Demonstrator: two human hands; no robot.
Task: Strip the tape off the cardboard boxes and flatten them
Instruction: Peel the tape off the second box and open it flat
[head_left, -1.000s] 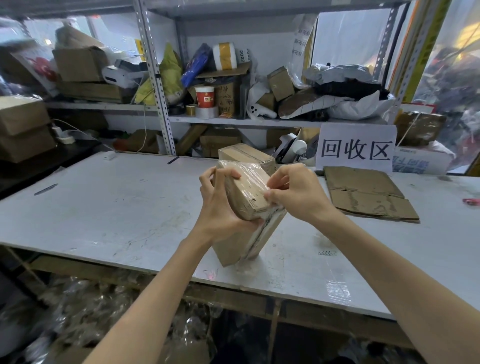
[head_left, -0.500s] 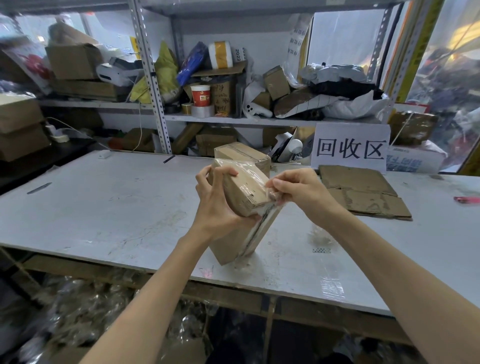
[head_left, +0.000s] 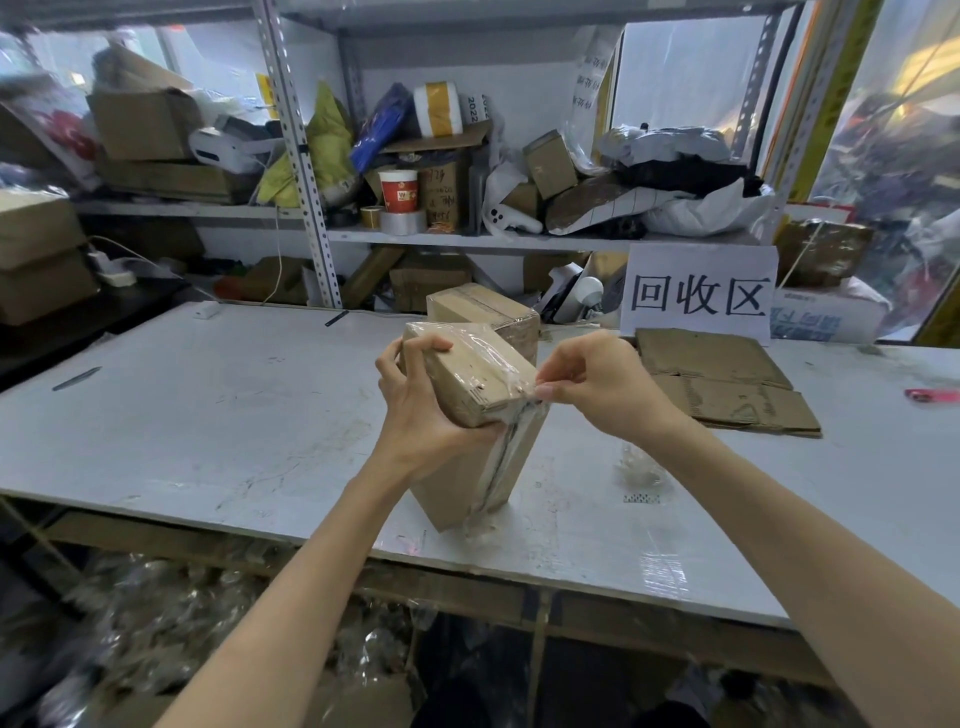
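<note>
Right hand (head_left: 602, 387): thumb and forefinger closed together in a pinch on a loose end of clear tape (head_left: 501, 358), at the right top corner of the cardboard box (head_left: 467, 483). Remaining fingers curled in, holding nothing else.

Left hand (head_left: 415, 410): wrapped around the upper end of the same cardboard box, fingers curled over its far left edge, thumb pressed against the near side. Grip firm on the box itself.

Cardboard box: standing on one end on the table (head_left: 208, 415), close to the near edge, centre of the scene, top leaning slightly to the left. Clear tape stretched as a glossy film over the top face, with a further strip running down the seam on the near right side to the bottom.

Just behind, on the far side: second box (head_left: 488, 312), closed, resting on the table.

To the right of the hands: crumpled tape scrap (head_left: 639, 462) lying on the table surface. Farther right: flattened cardboard (head_left: 727, 384), laid flat in a low pile, in front of a white sign (head_left: 698, 296) with three printed characters. At the far right edge: small pink item (head_left: 932, 396), type not discernible.

Beyond the table: metal shelf (head_left: 467, 240) loaded with boxes, bags, a red and white paper cup (head_left: 398, 191) and a silver tape roll (head_left: 403, 222).
</note>
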